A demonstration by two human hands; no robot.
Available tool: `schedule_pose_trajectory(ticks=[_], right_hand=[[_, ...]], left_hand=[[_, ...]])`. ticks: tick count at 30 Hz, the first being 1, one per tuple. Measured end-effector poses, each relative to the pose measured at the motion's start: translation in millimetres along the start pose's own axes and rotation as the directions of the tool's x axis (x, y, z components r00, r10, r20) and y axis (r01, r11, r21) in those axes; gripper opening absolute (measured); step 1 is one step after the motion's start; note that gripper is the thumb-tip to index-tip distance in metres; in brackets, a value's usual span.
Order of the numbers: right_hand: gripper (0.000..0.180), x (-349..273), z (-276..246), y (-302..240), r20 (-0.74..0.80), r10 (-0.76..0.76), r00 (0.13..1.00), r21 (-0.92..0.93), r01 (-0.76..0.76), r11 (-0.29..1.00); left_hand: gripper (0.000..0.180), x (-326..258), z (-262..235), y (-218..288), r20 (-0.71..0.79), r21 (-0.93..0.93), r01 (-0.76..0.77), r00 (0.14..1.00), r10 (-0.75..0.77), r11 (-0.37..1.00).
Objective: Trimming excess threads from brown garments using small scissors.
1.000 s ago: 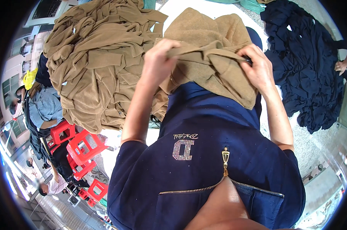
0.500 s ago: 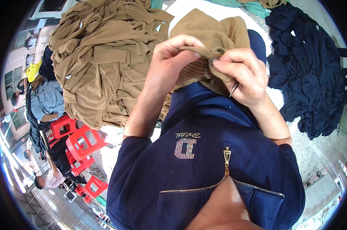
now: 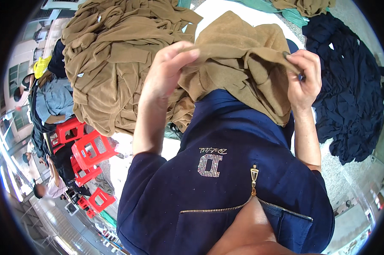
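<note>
A brown knitted garment (image 3: 230,34) lies bunched over my lap, its edge stretched in a band between my two hands. My left hand (image 3: 168,68) pinches the left end of that band between thumb and fingers. Farther right, my right hand (image 3: 304,78) is closed on the other end. A small dark spot shows at its fingertips, and a bit of blue shows in its palm; I cannot make out what either is. The garment's lower folds hang over my dark blue clothing.
A large heap of brown garments (image 3: 111,72) lies at my left, and a dark navy heap (image 3: 345,85) at my right. White sheeting (image 3: 213,10) lies beneath the work. Red plastic stools (image 3: 92,148) and a person in a pale top (image 3: 56,185) are at far left.
My hands have moved apart from close together, drawing the garment's edge out between them. The pointed metal tip below my right hand no longer shows.
</note>
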State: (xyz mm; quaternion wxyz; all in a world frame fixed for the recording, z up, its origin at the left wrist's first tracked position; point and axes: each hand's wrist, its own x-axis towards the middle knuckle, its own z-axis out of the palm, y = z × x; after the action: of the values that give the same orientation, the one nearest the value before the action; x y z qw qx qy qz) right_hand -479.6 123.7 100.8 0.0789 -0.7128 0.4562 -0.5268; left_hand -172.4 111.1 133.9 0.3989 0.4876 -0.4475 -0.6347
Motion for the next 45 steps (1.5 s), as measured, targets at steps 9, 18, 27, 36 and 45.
schedule_pose_trajectory(ticks=[9, 18, 27, 36, 45], right_hand=[[0.018, 28.2, 42.3, -45.3, -0.045, -0.363, 0.931, 0.297, 0.360, 0.885], [0.017, 12.5, 53.7, -45.9, -0.050, -0.148, 0.988, 0.289, 0.156, 0.945], [0.020, 4.7, 57.3, -45.2, -0.027, -0.044, 0.999, 0.276, 0.050, 0.960], [0.031, -0.8, 55.8, -34.8, 0.275, 0.129, 0.953, 0.394, -0.234, 0.889], [0.024, -11.3, 62.0, -30.1, 0.211, 0.156, 0.965, 0.507, -0.245, 0.827]], left_hand=[[0.008, -1.0, 64.4, 17.5, 0.057, -0.100, -0.126, 0.990, 0.132, 0.987], [0.011, -2.9, 74.8, 2.4, -0.096, 0.139, -0.273, 0.953, 0.287, 0.952], [0.012, -6.3, 76.4, -1.5, -0.010, 0.213, -0.294, 0.953, 0.303, 0.932], [0.024, -4.3, 70.1, -1.8, 0.221, 0.616, -0.572, 0.786, 0.578, 0.542], [0.024, 6.6, 67.5, -19.9, 0.251, 0.586, -0.631, 0.738, 0.627, 0.509]])
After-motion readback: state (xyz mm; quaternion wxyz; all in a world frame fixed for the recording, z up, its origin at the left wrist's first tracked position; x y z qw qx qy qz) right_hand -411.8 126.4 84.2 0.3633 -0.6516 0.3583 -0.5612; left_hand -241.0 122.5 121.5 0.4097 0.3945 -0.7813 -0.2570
